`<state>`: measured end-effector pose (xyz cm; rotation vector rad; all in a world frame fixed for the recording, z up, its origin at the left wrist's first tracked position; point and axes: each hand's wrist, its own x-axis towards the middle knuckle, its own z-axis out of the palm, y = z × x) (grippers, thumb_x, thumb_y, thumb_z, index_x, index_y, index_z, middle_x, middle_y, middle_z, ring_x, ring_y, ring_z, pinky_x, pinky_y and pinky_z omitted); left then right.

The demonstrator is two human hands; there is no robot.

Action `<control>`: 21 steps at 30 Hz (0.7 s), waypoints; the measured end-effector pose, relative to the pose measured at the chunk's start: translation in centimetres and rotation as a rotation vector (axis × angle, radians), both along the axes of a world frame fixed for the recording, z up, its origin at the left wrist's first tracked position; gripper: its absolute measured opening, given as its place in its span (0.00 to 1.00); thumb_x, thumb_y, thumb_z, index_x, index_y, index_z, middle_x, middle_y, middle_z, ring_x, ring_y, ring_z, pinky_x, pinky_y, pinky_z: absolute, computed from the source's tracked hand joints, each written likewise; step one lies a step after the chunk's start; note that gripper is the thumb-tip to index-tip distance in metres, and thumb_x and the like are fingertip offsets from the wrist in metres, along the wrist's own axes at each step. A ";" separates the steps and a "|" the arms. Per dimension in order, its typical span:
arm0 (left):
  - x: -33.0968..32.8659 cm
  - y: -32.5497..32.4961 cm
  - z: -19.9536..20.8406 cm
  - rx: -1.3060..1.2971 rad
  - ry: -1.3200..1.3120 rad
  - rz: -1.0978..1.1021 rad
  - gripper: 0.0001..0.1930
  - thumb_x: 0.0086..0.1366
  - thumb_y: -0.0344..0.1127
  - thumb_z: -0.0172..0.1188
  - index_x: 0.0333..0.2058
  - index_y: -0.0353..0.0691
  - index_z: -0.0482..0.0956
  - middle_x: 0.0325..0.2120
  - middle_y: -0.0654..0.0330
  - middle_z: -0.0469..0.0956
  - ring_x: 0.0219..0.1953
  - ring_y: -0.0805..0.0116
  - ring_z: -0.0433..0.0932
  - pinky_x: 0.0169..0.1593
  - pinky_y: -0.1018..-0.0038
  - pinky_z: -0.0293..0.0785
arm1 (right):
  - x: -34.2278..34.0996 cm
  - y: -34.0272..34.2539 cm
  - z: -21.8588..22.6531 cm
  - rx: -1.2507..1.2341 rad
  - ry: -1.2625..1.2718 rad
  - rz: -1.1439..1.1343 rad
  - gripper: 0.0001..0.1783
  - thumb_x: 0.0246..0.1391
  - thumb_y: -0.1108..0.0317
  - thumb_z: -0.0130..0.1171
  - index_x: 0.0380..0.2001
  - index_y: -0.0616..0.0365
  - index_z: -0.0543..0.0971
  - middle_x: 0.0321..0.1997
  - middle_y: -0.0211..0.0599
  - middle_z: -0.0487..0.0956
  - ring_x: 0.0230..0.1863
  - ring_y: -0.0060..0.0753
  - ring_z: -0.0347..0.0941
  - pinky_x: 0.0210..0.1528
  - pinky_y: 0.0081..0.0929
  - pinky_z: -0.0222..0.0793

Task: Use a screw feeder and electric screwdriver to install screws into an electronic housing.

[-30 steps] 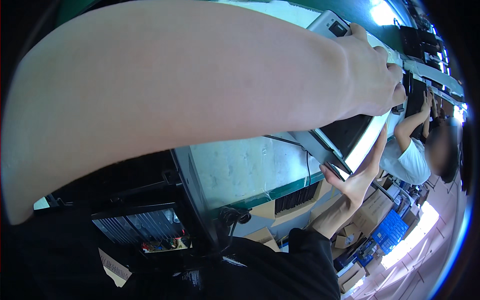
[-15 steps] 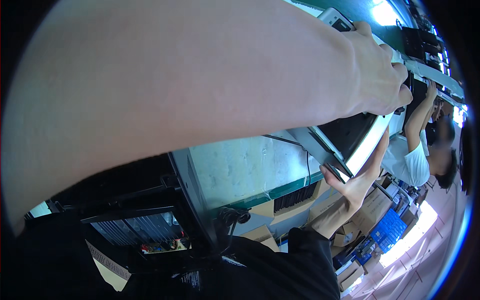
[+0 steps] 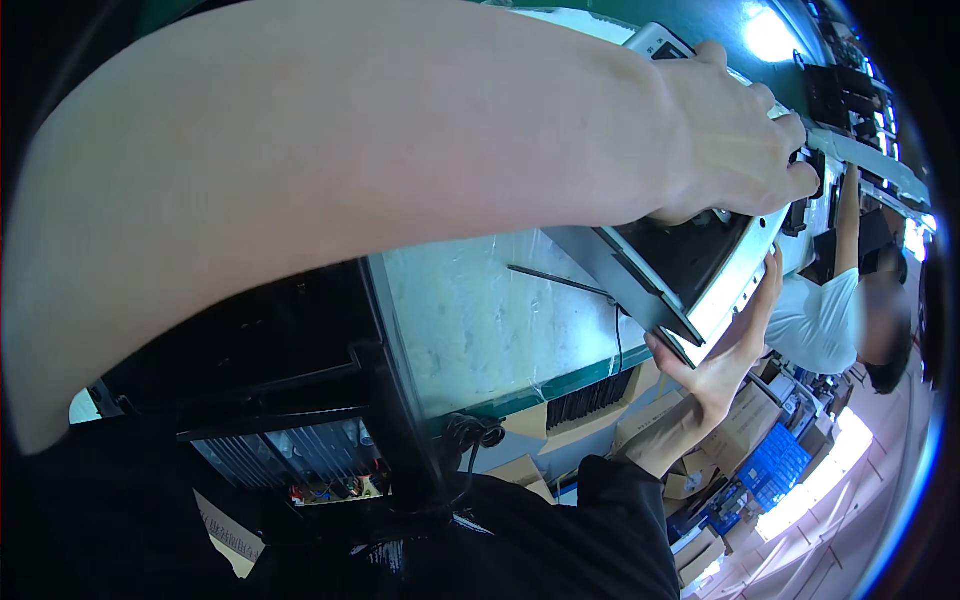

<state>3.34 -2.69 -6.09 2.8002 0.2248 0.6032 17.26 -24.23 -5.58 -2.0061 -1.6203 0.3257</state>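
Observation:
A silver metal casing (image 3: 732,285) with a dark interior stands tilted over the bench at the right. Holes run along its bright edge. My left arm crosses the upper part of the view, and my left hand (image 3: 735,140) has its fingers curled over the casing's far side, the fingertips partly hidden. At the near corner my right hand (image 3: 720,375) grips the casing, thumb on one side and fingers along the outer face. A pale device with a dark display (image 3: 660,42) lies just beyond my left hand.
A black housing with a slotted opening (image 3: 290,455) stands close to my body. On the pale benchtop (image 3: 470,320) lies a thin dark rod (image 3: 558,280). Open cardboard boxes (image 3: 595,410) sit below the bench edge. Another person (image 3: 820,320) works at the right, near a blue crate (image 3: 775,462).
My left hand and forearm have shifted slightly left, showing more of the casing's edge and the thin rod. My right hand keeps its grip. The other person's arm has moved.

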 end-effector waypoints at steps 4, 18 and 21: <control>-0.4 -0.1 -0.4 0.016 0.003 0.007 0.37 0.50 0.35 0.72 0.60 0.47 0.67 0.55 0.55 0.71 0.56 0.54 0.74 0.51 0.44 0.71 | -0.4 0.4 -0.7 0.021 -0.016 -0.007 0.76 0.13 0.47 0.74 0.70 0.63 0.51 0.70 0.54 0.57 0.66 0.49 0.61 0.70 0.44 0.54; -0.3 -0.1 0.0 0.019 0.009 0.003 0.39 0.48 0.37 0.74 0.60 0.47 0.67 0.55 0.56 0.71 0.56 0.55 0.74 0.52 0.45 0.71 | -0.8 0.4 -0.9 0.035 0.035 -0.039 0.75 0.13 0.48 0.74 0.70 0.62 0.51 0.68 0.54 0.59 0.64 0.50 0.64 0.68 0.43 0.57; 0.0 -0.2 -0.2 0.004 0.006 0.009 0.40 0.47 0.37 0.74 0.60 0.48 0.67 0.55 0.56 0.71 0.56 0.56 0.74 0.52 0.45 0.71 | -1.0 0.4 -0.7 0.031 0.039 -0.038 0.74 0.13 0.49 0.73 0.70 0.62 0.51 0.68 0.54 0.60 0.63 0.50 0.64 0.68 0.43 0.58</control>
